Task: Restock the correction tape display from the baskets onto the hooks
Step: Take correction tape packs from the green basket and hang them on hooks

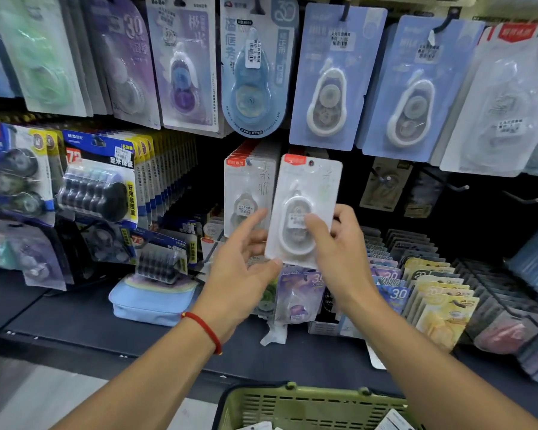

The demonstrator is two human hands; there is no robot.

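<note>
A white correction tape card (303, 212) is being held up before the display, pinched at its lower half by the right hand (339, 252), thumb on the blister front and fingers behind. The left hand (243, 259) is being kept loose and open just left of that grip, its thumb tip touching the card's bottom edge. Just left of the grip, a row of matching cards (249, 193) is hanging; the hook under them is hidden. Above the grip, the card's hang hole (311, 163) is showing clear near the red header. Below the grip, a green basket (292, 398) is waiting with more stock.

The step in hand is judged to be hanging this card. It is best done with the card being squared upright, the hole being lined up with the hook tip, and the bottom edge being steadied while the card is slid back.
</note>
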